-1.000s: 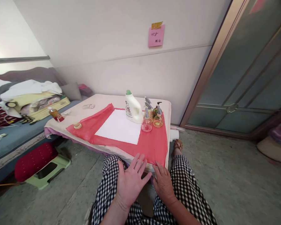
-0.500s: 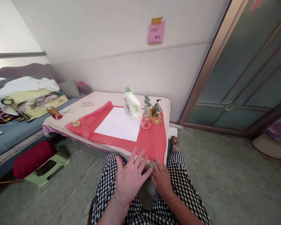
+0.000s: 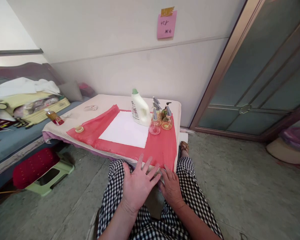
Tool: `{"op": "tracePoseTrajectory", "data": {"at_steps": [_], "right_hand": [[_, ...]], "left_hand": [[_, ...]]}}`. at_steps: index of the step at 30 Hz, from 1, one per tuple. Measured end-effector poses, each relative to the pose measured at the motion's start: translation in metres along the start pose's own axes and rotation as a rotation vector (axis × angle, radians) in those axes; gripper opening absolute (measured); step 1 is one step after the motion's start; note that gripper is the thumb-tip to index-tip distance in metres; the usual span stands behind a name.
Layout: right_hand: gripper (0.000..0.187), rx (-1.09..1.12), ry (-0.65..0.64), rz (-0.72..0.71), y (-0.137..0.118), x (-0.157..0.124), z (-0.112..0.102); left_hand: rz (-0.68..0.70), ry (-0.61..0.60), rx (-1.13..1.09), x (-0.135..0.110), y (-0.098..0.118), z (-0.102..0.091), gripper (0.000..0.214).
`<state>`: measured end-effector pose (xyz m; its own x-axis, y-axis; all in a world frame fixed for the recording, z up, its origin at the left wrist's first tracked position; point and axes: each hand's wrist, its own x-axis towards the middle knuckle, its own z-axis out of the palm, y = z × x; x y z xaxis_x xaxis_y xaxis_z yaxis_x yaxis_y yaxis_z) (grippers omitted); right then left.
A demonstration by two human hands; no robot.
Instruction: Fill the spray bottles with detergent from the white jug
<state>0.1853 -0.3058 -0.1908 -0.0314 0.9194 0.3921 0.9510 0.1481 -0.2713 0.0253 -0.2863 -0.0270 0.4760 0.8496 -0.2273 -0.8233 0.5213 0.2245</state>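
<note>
My left hand is turned palm up with its fingers spread, just in front of the table's near edge; nothing is in it. Beside it, back upward, my right hand rests its fingertips at the table edge by the red cloth. On that cloth lies a white sheet with a zigzag edge. A white detergent jug with a green cap stands at the sheet's far right corner. To its right are a pink spray bottle, an amber spray bottle and a dark green pump bottle.
A tape roll sits on the cloth's left end. Further left is a bottle of amber liquid. A red-topped stool stands on the floor, near a cluttered bed. A pink note is taped to the wall.
The view has tilted slightly, so the table and wall note sit a little higher or lower in frame. Both hands keep nearly the same pose and place at the table edge.
</note>
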Motion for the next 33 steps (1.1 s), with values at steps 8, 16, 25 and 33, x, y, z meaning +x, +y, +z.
{"op": "tracePoseTrajectory", "data": {"at_steps": [8, 16, 25, 33], "right_hand": [[0.043, 0.018, 0.021, -0.003, -0.002, 0.000, -0.001], [0.046, 0.025, 0.031, -0.012, -0.002, -0.001, -0.002], [0.048, 0.016, 0.036, -0.014, -0.003, -0.001, -0.003], [0.053, -0.007, 0.041, -0.023, -0.002, -0.001, -0.004]], "left_hand": [[0.038, 0.044, -0.025, 0.001, 0.001, 0.000, 0.067], [0.067, 0.029, -0.038, 0.002, 0.006, -0.008, 0.066], [0.097, 0.048, 0.003, 0.001, 0.009, -0.006, 0.064], [0.093, 0.066, 0.023, 0.000, 0.012, -0.010, 0.060]]}}
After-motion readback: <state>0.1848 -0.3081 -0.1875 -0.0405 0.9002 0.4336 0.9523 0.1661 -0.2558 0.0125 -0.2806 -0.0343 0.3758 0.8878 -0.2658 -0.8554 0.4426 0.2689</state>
